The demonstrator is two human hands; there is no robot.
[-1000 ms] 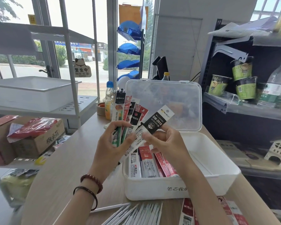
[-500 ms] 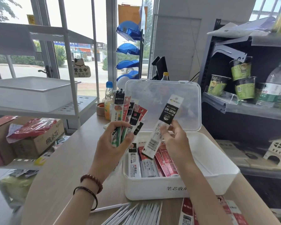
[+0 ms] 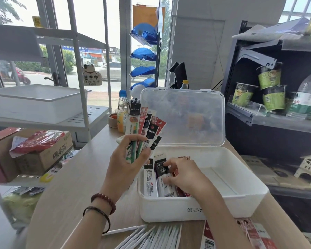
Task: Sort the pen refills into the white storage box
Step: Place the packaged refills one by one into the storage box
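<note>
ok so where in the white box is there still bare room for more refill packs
The right half of the white storage box is bare, from the right hand across to the right wall. The left end is crowded with refill packs lying side by side.

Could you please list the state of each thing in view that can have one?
White storage box: open, left part filled with refill packs.
Lid: raised upright.
Left hand: gripping a fan of refill packs.
Right hand: in the box, fingers on a black-topped pack.
Drink bottle: capped, upright.
</note>
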